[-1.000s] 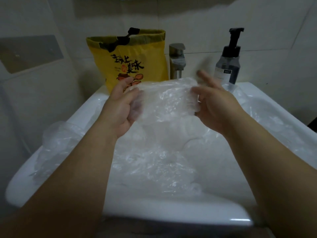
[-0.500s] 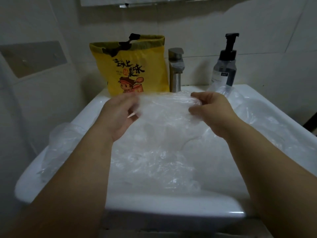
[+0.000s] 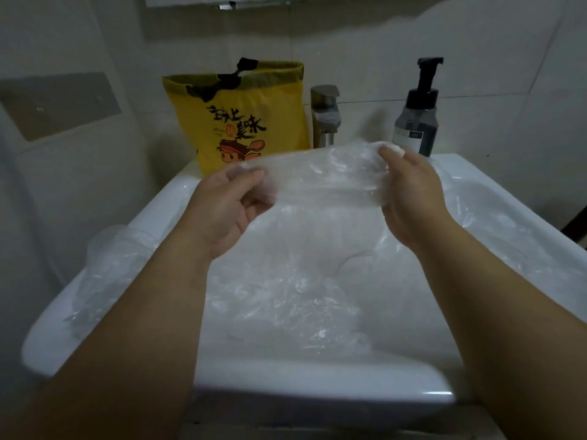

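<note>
Over the sink [image 3: 165, 201], near its back edge, we hold a clear plastic bag [image 3: 317, 179] stretched sideways, its long axis running hand to hand. Our left hand [image 3: 222, 211] pinches one end and our right hand [image 3: 413, 195] grips the other, both equally near.

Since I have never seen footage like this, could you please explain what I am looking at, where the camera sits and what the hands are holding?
There is no machine here: a person works with two bare hands. Every picture comes from one camera worn on the person's head, looking forward and down. The left hand and right hand each pinch an end of a clear plastic sheet, stretched between them above a white sink. More crumpled clear plastic lies in the basin and over its sides. At the back stand a yellow printed bag, a metal tap and a dark pump bottle.
</note>
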`<state>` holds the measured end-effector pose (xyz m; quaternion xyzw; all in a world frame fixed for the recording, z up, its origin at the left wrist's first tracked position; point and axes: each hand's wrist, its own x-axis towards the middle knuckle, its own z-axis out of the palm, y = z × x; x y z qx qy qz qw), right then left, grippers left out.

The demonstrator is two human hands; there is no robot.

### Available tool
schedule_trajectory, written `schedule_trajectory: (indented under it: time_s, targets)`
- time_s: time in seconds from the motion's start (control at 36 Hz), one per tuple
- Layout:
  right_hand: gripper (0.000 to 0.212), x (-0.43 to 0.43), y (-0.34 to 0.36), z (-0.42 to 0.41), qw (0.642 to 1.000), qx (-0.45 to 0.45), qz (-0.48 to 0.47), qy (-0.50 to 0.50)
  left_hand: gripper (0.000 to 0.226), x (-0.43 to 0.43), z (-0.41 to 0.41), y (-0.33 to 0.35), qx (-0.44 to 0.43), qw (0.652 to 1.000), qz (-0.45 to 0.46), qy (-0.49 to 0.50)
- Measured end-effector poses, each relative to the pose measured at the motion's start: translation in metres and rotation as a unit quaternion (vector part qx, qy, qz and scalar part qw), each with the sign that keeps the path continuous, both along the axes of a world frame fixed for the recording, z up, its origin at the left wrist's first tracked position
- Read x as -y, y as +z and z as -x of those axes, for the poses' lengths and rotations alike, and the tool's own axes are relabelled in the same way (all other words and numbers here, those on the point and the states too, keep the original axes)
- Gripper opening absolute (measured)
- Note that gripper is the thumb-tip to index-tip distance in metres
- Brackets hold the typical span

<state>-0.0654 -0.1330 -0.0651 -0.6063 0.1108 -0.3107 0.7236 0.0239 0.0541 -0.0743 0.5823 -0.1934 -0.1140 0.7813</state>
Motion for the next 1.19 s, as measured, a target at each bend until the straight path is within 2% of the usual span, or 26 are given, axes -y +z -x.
schedule_trajectory:
  time_s: [0.11,0.19,0.25,0.31,0.39,0.47,0.53,0.58,0.67,0.75,0.81,0.86,0.89,0.94,1.0,1.08,1.14,1.19]
  targets:
    - [0.028,0.003,-0.007,-0.003,0.976,-0.024,0.194,-0.096,0.013,-0.002,0.0,-0.002,0.023,0.998,-0.044,0.047]
    - [0.011,0.007,-0.009,-0.004,0.962,-0.018,0.254,-0.098,0.01,-0.005,-0.003,-0.005,0.034,0.989,-0.092,0.109]
    - [0.009,0.009,-0.009,-0.003,0.962,-0.021,0.259,-0.081,0.03,-0.007,-0.004,-0.005,0.054,0.976,-0.137,0.162]
    - [0.021,0.01,-0.009,-0.002,0.962,-0.03,0.265,-0.051,0.054,-0.008,-0.007,-0.004,0.092,0.96,-0.163,0.206]
    - [0.036,0.007,-0.009,-0.001,0.965,-0.045,0.256,0.01,0.059,-0.006,-0.005,-0.001,0.152,0.951,-0.154,0.221]
    - [0.04,0.004,-0.008,0.0,0.969,-0.056,0.235,0.045,0.074,-0.003,0.003,-0.004,0.221,0.933,-0.216,0.184]
    - [0.039,0.003,-0.007,-0.001,0.974,-0.056,0.208,0.072,0.097,-0.002,0.008,-0.005,0.228,0.929,-0.263,0.124]
    - [0.038,0.002,-0.005,0.0,0.979,-0.048,0.165,0.111,0.106,-0.001,0.012,-0.005,0.221,0.923,-0.302,0.084]
    - [0.041,0.0,-0.004,-0.001,0.984,-0.029,0.086,0.155,0.093,0.001,0.015,-0.005,0.196,0.906,-0.374,0.025]
    - [0.044,-0.005,-0.002,-0.002,0.984,-0.008,0.003,0.178,0.048,0.002,0.018,-0.006,0.163,0.905,-0.391,-0.05]
    - [0.047,-0.01,-0.002,-0.003,0.984,-0.001,-0.033,0.176,0.031,0.004,0.018,-0.007,0.148,0.91,-0.38,-0.072]
    - [0.058,-0.011,-0.003,-0.006,0.985,-0.004,-0.077,0.155,0.023,0.006,0.017,-0.007,0.135,0.921,-0.361,-0.063]
    - [0.07,-0.01,-0.004,-0.007,0.982,-0.004,-0.105,0.158,0.022,0.007,0.017,-0.007,0.127,0.927,-0.349,-0.053]
    - [0.097,-0.009,-0.008,-0.011,0.969,-0.018,-0.142,0.202,0.024,0.008,0.017,-0.005,0.107,0.944,-0.313,-0.021]
    - [0.103,-0.016,-0.011,-0.012,0.955,-0.071,-0.129,0.256,0.033,0.008,0.017,-0.003,0.082,0.961,-0.264,0.01]
    - [0.095,-0.03,-0.021,-0.012,0.937,-0.153,-0.047,0.312,0.048,0.007,0.019,0.0,0.076,0.967,-0.244,0.016]
    - [0.061,-0.039,-0.024,-0.014,0.951,-0.145,0.017,0.271,0.04,0.008,0.022,-0.002,0.085,0.959,-0.27,0.003]
    - [0.028,-0.04,-0.022,-0.017,0.974,-0.112,0.008,0.197,0.036,0.009,0.024,-0.002,0.081,0.955,-0.285,-0.012]
